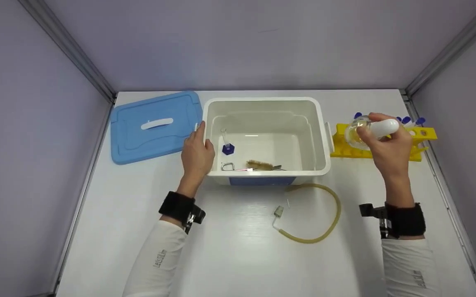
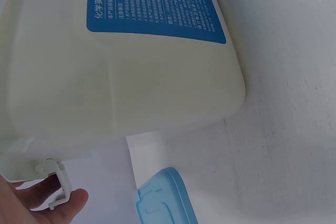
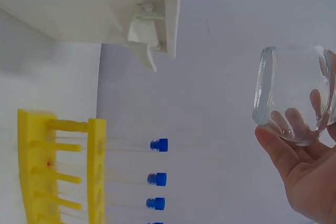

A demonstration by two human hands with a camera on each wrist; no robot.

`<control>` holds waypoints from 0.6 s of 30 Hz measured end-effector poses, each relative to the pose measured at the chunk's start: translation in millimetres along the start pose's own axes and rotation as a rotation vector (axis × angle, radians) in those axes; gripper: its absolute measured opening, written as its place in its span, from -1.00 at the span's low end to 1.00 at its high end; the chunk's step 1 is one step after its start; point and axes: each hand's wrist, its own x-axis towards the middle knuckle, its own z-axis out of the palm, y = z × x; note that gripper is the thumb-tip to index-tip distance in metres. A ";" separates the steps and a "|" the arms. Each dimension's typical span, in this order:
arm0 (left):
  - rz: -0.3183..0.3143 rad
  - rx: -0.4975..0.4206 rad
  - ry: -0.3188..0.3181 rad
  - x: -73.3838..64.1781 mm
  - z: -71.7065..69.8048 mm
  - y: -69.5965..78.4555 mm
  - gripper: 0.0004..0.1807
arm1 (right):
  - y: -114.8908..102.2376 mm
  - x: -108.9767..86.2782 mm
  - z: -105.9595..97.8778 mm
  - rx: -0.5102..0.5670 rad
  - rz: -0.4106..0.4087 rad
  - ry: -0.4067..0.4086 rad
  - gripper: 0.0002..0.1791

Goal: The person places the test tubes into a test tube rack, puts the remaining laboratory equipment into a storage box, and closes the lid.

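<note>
In the head view my right hand (image 1: 392,154) grips a clear glass alcohol lamp (image 1: 383,128) with a white cap, tilted on its side above the yellow test tube rack (image 1: 347,152). The right wrist view shows the lamp's thick glass base (image 3: 264,85), with fingers seen through the glass. My left hand (image 1: 197,156) is at the left side of a white storage box (image 1: 262,173). Its fingers hold the white side latch (image 2: 64,182) in the left wrist view. Inside the box lie a brush (image 1: 260,165), a metal clamp (image 1: 228,166) and a glass piece with a blue hexagonal base (image 1: 228,149).
A blue lid (image 1: 151,142) with a white handle lies left of the box. In front of the box, a yellowish rubber tube (image 1: 337,206) curves to a stopper (image 1: 278,211). Several blue-capped test tubes (image 3: 157,179) stand in the rack. Walls enclose the table.
</note>
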 end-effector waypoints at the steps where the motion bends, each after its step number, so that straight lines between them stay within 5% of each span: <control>1: -0.001 -0.001 -0.001 0.0 0.1 0.1 -0.41 | -3.6 0.9 3.3 -0.001 -0.011 -0.025 -0.61; 9: 0.001 -0.001 0.003 0.6 -1.3 0.5 -0.41 | -28.2 4.3 33.6 -0.083 -0.064 -0.230 -0.58; 18: 0.025 -0.002 0.007 1.6 -0.6 1.3 -0.41 | -28.7 6.4 60.7 -0.199 -0.082 -0.410 -0.59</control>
